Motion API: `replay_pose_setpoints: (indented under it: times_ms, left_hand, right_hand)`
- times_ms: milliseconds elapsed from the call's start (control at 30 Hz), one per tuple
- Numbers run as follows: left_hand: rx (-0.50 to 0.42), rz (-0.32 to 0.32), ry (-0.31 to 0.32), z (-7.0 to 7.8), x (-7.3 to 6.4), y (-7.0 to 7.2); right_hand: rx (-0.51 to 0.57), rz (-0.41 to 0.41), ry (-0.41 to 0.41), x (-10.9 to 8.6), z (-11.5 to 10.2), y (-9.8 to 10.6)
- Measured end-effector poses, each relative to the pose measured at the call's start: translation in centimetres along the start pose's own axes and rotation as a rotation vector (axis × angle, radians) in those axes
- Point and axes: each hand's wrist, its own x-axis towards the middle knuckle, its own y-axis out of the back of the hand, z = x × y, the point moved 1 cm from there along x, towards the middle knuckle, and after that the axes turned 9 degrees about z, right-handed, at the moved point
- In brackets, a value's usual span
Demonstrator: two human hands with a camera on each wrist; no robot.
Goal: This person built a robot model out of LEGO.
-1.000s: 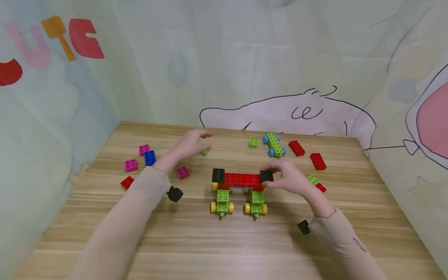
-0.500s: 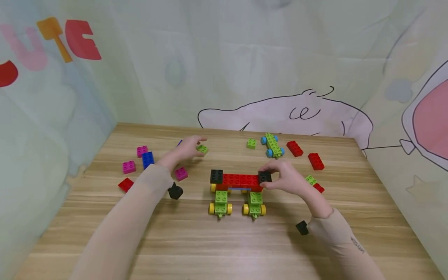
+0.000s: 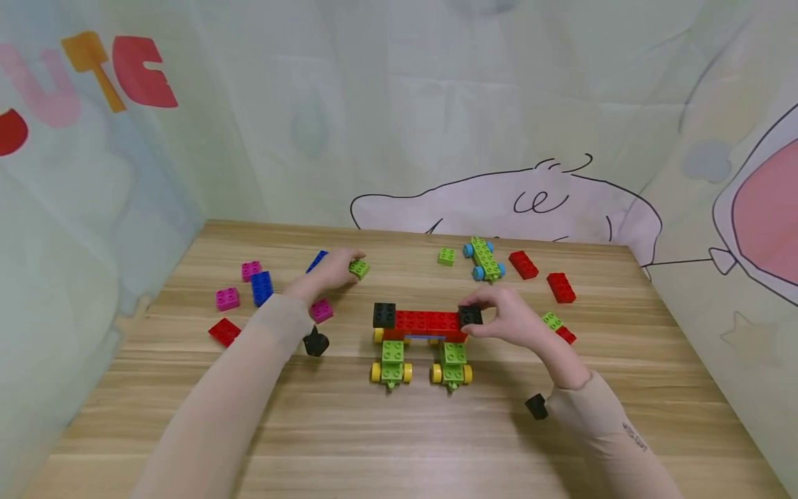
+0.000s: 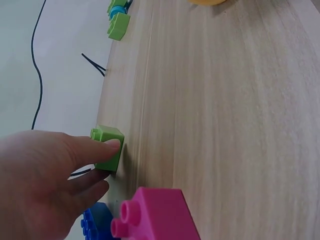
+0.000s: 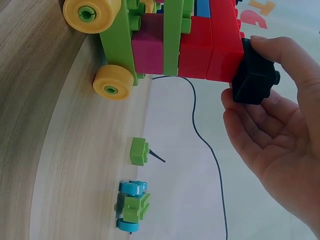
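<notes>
In the head view my left hand (image 3: 329, 269) reaches to the back of the table and pinches a small green block (image 3: 359, 268). The left wrist view shows the thumb on one side of this green block (image 4: 109, 150) and fingers at the other. My right hand (image 3: 510, 317) holds a black block (image 3: 470, 316) between thumb and fingers, on the right end of a row of red blocks (image 3: 427, 321). A second black block (image 3: 384, 315) caps the left end. Green wheeled bases (image 3: 391, 373) with yellow wheels carry this build; a purple block (image 5: 148, 45) shows in its lower part.
Pink (image 3: 227, 299), blue (image 3: 262, 287) and red blocks (image 3: 224, 333) lie on the left. Farther back are a green block (image 3: 446, 256) and a green car base (image 3: 483, 259) with blue wheels. Red blocks (image 3: 561, 287) and a green-and-red pair (image 3: 558, 328) lie to the right.
My left hand has come down from above onto the green block and now pinches it. My right hand stays on the black block; the build has not moved.
</notes>
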Motion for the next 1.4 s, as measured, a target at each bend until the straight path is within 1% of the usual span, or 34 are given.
replay_pose_setpoints:
  times_ms: [67,300,467,667,833,1000,1133,1233,1400]
  left_hand:
    - [0.004,0.003,0.009,0.0,0.0,-0.1]
    - [0.039,0.020,-0.003,-0.3,0.4,-0.6]
    - [0.054,0.035,0.003,-0.4,0.6,-1.0]
    - [0.044,0.071,0.010,-0.4,0.5,-0.9]
    - [-0.009,0.109,0.024,-0.2,0.1,-0.4]
    - [-0.054,0.132,0.041,0.3,-0.3,0.3]
    - [-0.104,0.151,0.042,1.1,-0.7,0.9]
    - [-0.123,0.179,0.014,1.7,-1.0,1.4]
    - [-0.120,0.215,-0.037,2.9,-1.7,2.1]
  right_hand:
    - [0.002,0.000,-0.003,0.0,0.0,0.0]
    - [0.005,-0.003,0.009,0.0,0.0,0.0]
    - [-0.007,-0.003,0.003,0.0,0.0,0.1]
    - [-0.018,-0.010,0.009,0.0,-0.1,0.2]
    - [-0.044,-0.016,0.020,-0.1,-0.3,0.2]
    - [-0.047,-0.018,0.019,-0.1,-0.5,0.5]
    - [-0.040,0.003,0.017,0.0,-0.7,0.8]
    - [-0.038,0.029,0.022,0.2,-0.9,1.0]
    - [-0.018,0.069,0.042,0.6,-1.3,1.0]
